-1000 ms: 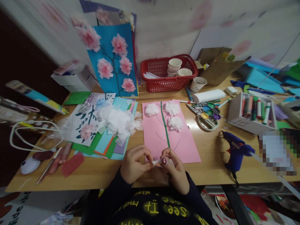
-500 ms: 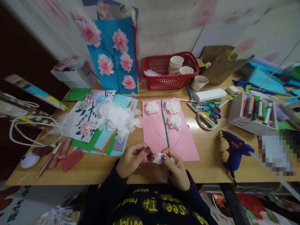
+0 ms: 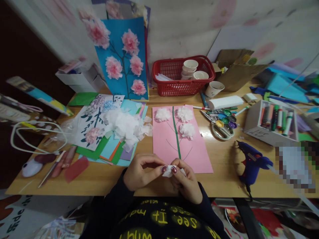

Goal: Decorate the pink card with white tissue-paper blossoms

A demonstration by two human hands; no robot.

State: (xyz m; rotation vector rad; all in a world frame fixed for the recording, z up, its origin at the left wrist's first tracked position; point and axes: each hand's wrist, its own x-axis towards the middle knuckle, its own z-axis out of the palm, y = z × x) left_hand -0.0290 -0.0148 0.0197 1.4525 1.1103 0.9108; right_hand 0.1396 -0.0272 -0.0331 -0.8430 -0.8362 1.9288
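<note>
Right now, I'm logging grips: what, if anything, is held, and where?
A small white paper piece: left hand pinches its left edge, right hand its middle.

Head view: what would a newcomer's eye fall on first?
Probably the blue card, standing at the back left with its pink flowers. Then the pink sheet at the centre, with three white puffs near its far end and the hands pinching a white scrap by its near edge.

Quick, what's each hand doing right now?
Left hand: closed, pinching one end of the white paper.
Right hand: closed, holding the same paper.
</note>
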